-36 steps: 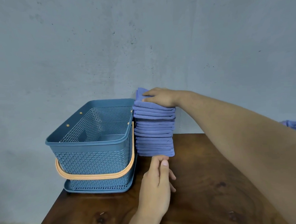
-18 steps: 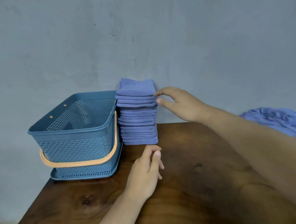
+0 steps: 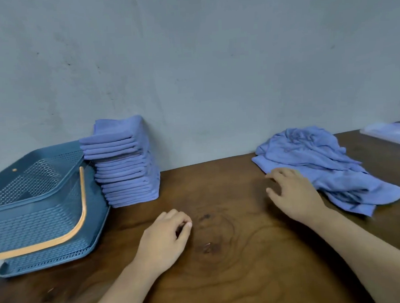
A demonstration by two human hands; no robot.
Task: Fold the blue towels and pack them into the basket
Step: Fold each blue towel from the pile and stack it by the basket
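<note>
Head view: unfolded towel heap (image 3: 322,158) just beside right hand (image 3: 296,192).

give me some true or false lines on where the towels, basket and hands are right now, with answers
1. The stack of folded towels stands on the table beside the basket, not inside it. True.
2. The left hand grips a folded towel. False: it holds nothing and rests on the bare wood, fingers loosely curled.
3. The right hand, fingers spread, is at the near left edge of the crumpled towel pile. True.
4. The basket's orange handle stands upright over the basket. False: it is folded down around the basket's outer wall.
</note>
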